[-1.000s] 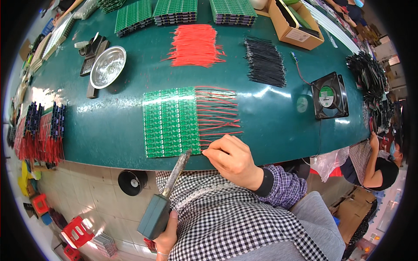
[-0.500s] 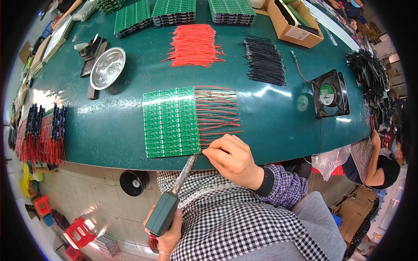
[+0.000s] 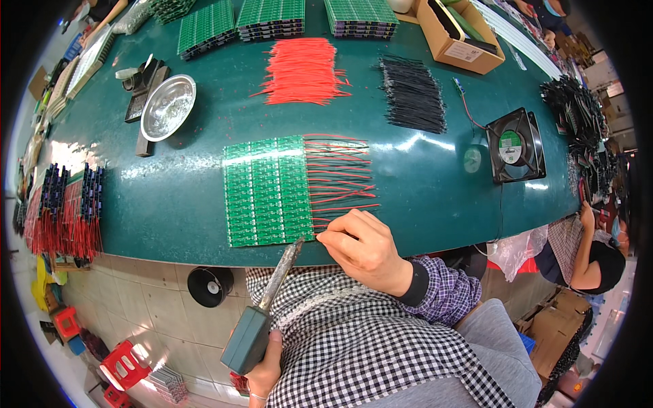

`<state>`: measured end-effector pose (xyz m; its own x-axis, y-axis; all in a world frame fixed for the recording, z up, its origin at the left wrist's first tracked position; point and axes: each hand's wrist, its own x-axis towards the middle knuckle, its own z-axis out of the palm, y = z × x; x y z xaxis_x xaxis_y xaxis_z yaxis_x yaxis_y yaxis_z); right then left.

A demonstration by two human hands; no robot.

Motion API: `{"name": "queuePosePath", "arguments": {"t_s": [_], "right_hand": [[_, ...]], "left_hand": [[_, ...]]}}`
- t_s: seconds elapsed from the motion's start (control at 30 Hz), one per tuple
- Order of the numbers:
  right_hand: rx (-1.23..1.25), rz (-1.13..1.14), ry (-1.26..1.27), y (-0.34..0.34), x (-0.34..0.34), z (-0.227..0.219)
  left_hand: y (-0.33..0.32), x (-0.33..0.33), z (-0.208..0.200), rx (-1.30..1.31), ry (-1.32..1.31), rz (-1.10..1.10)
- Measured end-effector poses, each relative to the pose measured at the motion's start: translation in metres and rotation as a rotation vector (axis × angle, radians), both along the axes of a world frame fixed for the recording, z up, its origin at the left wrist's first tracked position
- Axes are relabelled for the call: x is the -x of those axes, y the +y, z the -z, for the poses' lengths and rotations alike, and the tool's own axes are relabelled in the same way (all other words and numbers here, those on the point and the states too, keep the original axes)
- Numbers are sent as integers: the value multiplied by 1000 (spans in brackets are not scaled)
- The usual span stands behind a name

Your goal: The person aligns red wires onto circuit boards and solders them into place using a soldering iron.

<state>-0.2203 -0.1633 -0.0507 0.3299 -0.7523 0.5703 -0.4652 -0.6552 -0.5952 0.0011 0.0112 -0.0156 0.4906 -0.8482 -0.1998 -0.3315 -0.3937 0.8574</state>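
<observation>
- The left hand (image 3: pixel 264 366) grips the dark green handle of a soldering iron (image 3: pixel 246 340), whose metal shaft slants up toward the board.
- The iron's tip is at the near right corner of the green circuit board (image 3: pixel 266 192); whether it touches cannot be told.
- The right hand (image 3: pixel 366 251) has thumb and forefinger pinched together just beside that corner; what lies between them is too small to tell.
- The board lies flat on the green table (image 3: pixel 163 197), with red and black wires (image 3: pixel 340 173) reaching out from its right edge.
- Beyond it lie a red wire pile (image 3: pixel 304 71) and a black wire pile (image 3: pixel 413 94).
</observation>
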Motion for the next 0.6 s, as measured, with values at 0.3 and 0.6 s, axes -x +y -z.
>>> {"name": "queuePosePath", "arguments": {"t_s": [0.3,0.6], "right_hand": [[-7,6,-15,2,0,-1],[-97,100,44,9,41,-20]], "left_hand": [[-12,7,-3,186,76,9],[-40,-14,9,408,-59,-150]]}}
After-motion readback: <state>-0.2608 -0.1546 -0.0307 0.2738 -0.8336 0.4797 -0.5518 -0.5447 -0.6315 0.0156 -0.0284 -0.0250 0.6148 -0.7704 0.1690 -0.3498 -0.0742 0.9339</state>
